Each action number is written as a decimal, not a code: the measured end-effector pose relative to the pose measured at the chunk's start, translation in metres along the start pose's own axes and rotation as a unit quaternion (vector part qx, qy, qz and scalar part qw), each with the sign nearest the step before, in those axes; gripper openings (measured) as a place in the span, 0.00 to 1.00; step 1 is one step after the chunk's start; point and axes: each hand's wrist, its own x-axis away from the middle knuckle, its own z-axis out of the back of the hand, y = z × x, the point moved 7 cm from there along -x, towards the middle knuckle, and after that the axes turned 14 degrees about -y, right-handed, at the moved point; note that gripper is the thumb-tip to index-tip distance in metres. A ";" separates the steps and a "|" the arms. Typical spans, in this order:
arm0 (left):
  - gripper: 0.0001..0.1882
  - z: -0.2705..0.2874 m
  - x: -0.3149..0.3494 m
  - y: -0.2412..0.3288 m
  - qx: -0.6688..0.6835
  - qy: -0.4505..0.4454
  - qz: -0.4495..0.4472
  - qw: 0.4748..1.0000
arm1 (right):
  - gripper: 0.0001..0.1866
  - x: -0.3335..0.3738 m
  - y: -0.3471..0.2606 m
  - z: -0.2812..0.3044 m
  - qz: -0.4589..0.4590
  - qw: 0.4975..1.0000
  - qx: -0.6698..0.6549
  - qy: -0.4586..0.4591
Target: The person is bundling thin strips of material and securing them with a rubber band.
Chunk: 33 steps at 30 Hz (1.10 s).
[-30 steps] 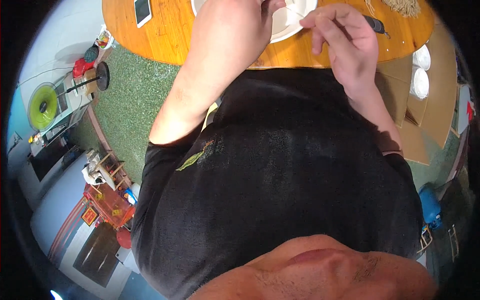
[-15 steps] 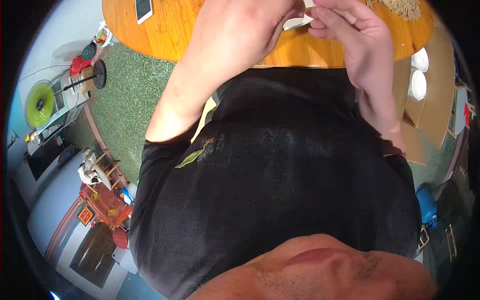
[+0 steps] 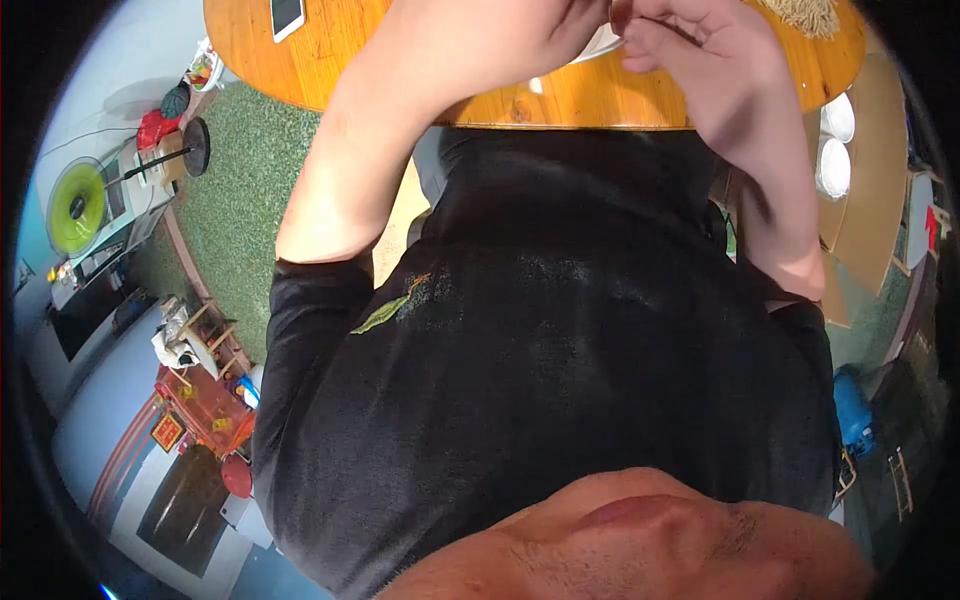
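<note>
Over the far edge of the wooden table, my left hand is bent inward, its fingers curled and partly cut off by the top edge. My right hand meets it, thumb and fingers closed in a pinch. Something small may sit between the fingertips, but I cannot make it out. Just below the fingertips shows a white rim, perhaps of a dish; my left hand covers most of it. A small white scrap lies near the table's edge.
A white phone lies on the table's left, and a beige stringy bundle on its right. White bowls stand on cardboard to the right. A green fan is at far left.
Both hands have shifted slightly up and away from me, and my forearms are spread a little wider. The small white scrap on the table has come into sight.
</note>
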 end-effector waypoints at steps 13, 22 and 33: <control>0.20 -0.004 0.002 0.004 0.074 0.159 0.007 0.984 | 0.04 -0.005 0.025 0.013 0.065 0.981 -0.182 -0.019; 0.12 -0.038 0.007 -0.027 0.185 -0.075 0.299 0.933 | 0.05 -0.005 0.043 0.014 0.080 0.956 -0.281 0.015; 0.06 -0.045 0.005 -0.025 0.145 -0.057 0.268 0.951 | 0.06 -0.029 0.079 0.002 0.246 0.819 -0.511 -0.083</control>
